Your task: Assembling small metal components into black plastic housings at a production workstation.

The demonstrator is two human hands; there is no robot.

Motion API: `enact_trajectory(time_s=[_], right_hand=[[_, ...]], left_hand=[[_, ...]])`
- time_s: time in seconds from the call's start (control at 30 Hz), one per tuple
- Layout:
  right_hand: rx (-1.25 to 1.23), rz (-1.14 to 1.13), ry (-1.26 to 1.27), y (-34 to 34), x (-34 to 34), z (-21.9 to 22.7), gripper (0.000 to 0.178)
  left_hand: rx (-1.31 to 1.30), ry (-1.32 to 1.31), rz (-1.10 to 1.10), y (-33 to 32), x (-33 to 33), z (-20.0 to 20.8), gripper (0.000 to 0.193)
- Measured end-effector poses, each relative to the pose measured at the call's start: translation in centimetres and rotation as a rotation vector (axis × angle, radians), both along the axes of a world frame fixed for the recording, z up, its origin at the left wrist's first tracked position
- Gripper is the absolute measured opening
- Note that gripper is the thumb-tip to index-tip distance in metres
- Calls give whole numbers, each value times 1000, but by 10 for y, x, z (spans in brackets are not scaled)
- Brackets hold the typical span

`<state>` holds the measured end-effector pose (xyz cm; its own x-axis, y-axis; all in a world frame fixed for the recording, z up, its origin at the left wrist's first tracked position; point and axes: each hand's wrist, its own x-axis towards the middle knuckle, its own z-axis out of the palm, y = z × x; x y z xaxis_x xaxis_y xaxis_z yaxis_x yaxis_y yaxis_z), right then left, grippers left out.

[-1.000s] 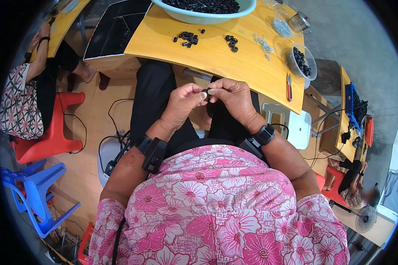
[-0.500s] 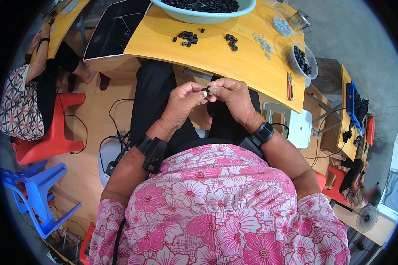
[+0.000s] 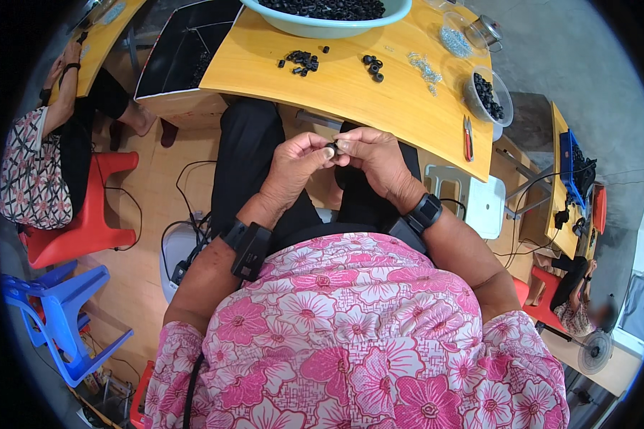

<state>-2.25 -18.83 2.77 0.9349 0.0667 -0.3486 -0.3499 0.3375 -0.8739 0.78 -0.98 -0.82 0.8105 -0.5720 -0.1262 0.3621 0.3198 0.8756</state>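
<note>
Above my lap, in front of the table edge, both hands meet at the fingertips around a small black part [image 3: 333,147]. My left hand [image 3: 293,166] pinches it between thumb and fingers. From the other side my right hand [image 3: 379,159] is closed on the same piece, its thumb and forefinger pressed together. Fingers cover most of the part, so its exact kind is hidden. On the wooden table [image 3: 293,89] beyond lie a group of short black cylindrical pieces [image 3: 304,63], several rounder black pieces [image 3: 373,68] and a scatter of tiny shiny pieces [image 3: 426,70].
A pale blue basin [image 3: 329,27] of black parts stands at the table's far edge. To the right are a clear tub [image 3: 504,100] of black pieces, a tub of shiny pieces [image 3: 456,43] and red-handled snips [image 3: 469,139]. A white stool [image 3: 483,207] stands below; co-workers sit at both sides.
My fingers have shifted slightly around the small black part, and more of its dark rounded side shows. Both hands stay in nearly the same place.
</note>
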Motion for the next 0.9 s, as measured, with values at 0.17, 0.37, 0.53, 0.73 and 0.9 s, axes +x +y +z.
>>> enact_trajectory(time_s=[0.17,0.37,0.53,0.73,0.9], right_hand=[[229,42,64,-4,1,-5,17],[401,110,109,-7,0,-6,13],[483,145,173,-3,-1,2,12],[372,251,177,-11,-1,3,17],[323,265,224,-14,-1,4,20]], left_hand=[[-14,-14,19,0,-1,2,11],[29,-46,8,1,-1,7,12],[66,-64,24,1,-2,9,12],[124,-139,35,1,-2,10,14],[126,-196,67,-1,-1,9,14]])
